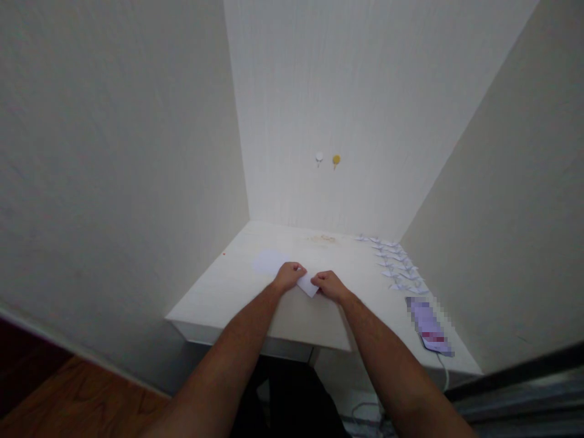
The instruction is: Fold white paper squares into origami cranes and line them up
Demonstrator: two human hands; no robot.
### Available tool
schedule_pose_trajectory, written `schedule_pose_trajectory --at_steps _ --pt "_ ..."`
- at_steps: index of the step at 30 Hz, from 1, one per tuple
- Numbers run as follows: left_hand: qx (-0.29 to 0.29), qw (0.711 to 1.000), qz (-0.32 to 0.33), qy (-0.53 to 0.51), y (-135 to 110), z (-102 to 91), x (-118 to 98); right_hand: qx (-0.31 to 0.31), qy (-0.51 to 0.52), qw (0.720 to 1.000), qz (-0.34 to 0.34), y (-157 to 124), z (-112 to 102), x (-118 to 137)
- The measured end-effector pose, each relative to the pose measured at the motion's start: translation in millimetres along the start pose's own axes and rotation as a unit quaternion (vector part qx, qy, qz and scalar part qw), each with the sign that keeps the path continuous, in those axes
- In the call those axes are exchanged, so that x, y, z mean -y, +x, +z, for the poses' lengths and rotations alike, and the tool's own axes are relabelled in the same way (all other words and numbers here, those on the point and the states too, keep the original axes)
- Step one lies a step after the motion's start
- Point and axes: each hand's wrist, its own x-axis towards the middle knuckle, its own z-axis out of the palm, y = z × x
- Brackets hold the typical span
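Observation:
A small white piece of paper (309, 286) is held between my two hands, just above the white tabletop (219, 298). My left hand (288, 275) pinches its upper left side between thumb and fingers. At the opposite side, my right hand (329, 285) grips the paper with its fingertips closed. More white paper (268, 261) lies flat on the table, beyond and to the left of my left hand.
Several folded white paper shapes (395, 261) stand in rows along the right side. Nearer me lies a phone (427, 325) with a white cable (444, 371). Walls enclose the table on three sides; two hooks, one white (319, 158), one yellow (336, 160), hang at the back.

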Motion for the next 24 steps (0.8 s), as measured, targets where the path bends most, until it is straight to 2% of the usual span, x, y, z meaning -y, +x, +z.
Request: schedule_pose_trajectory --at_steps 7,15,20,24 --pt "0.028 0.999 0.005 -0.016 -21 -1.9 0 -0.034 -0.027 0.999 -0.006 -30 7 -7" --pt "0.051 0.998 0.032 0.001 -53 -3.4 -2 -0.042 -0.055 0.997 -0.02 -66 12 -6" --pt "0.053 0.998 0.036 0.011 -67 -4.0 1 -0.042 -0.039 0.998 -0.015 -72 13 -4" --pt "0.023 1.0 0.012 0.011 -66 3.2 1 -0.036 -0.05 0.998 0.002 -69 11 -3"
